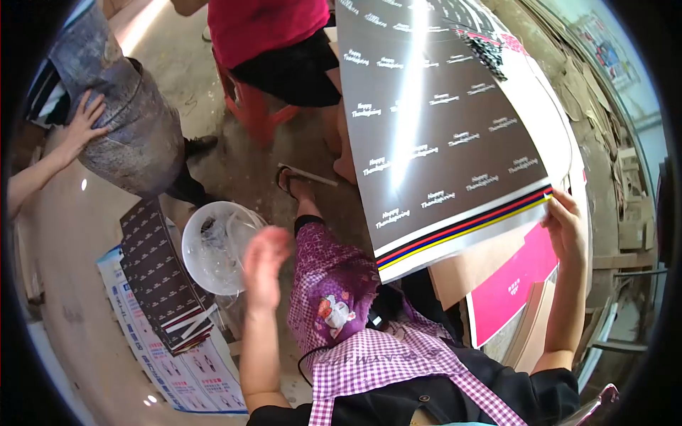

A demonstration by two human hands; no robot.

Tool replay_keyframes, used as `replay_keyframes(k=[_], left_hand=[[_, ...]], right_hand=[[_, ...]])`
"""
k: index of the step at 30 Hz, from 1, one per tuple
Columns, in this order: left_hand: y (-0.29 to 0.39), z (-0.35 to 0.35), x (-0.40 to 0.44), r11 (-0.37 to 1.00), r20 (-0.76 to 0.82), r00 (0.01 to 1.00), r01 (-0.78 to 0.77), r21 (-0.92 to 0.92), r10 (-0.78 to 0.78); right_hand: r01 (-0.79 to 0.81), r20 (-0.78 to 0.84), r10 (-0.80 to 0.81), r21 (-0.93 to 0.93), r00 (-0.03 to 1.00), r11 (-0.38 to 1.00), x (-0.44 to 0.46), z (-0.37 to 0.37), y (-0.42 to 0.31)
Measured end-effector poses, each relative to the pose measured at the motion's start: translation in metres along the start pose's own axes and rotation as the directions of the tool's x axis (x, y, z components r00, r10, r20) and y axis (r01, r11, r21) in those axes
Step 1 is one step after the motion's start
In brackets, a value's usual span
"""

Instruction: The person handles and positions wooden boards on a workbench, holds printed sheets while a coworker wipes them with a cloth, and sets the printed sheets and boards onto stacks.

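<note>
A large dark sheet (440,128) printed with rows of "Happy Thanksgiving" spans the upper right, with red, blue and yellow stripes along its white lower edge. My right hand (565,220) pinches the sheet's lower right corner. Raised beside the sheet's left side, my left hand (266,259) is blurred by motion, near a white bucket (202,248) and apart from the sheet. I cannot make out its fingers. Bits of clear plastic lie in the bucket. Further left, a stack of similar dark printed sheets (156,263) rests on a blue and white printed sheet (145,348).
A person in a pink top (266,28) sits on a red stool (259,117) ahead. Another person in a stained apron (128,121) stands at the left, a hand on the apron. A pink printed board (511,291) lies beneath the sheet's right end.
</note>
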State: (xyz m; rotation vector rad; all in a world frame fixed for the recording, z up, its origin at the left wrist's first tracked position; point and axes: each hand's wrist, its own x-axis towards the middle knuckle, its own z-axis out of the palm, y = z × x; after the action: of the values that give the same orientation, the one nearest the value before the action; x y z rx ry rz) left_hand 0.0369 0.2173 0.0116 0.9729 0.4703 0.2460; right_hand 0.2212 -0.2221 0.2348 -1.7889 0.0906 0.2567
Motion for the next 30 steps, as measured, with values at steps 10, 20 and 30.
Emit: replay_keyframes(k=[10, 20, 30], left_hand=[[-0.015, 0.182, -0.068, 0.988, 0.35, 0.928, 0.149, -0.043, -0.125], [-0.05, 0.229, -0.109, 0.932, 0.219, 0.911, 0.361, -0.016, -0.349], [-0.041, 0.262, -0.144, 0.954, 0.122, 0.95, 0.271, 0.126, -0.286]], right_hand=[[0.119, 0.158, -0.117, -0.003, 0.98, 0.993, 0.013, -0.04, 0.002], [0.095, 0.221, -0.068, -0.11, 0.973, 0.989, 0.05, -0.1, 0.042], [-0.044, 0.273, 0.071, -0.104, 0.959, 0.994, 0.036, -0.141, 0.075]])
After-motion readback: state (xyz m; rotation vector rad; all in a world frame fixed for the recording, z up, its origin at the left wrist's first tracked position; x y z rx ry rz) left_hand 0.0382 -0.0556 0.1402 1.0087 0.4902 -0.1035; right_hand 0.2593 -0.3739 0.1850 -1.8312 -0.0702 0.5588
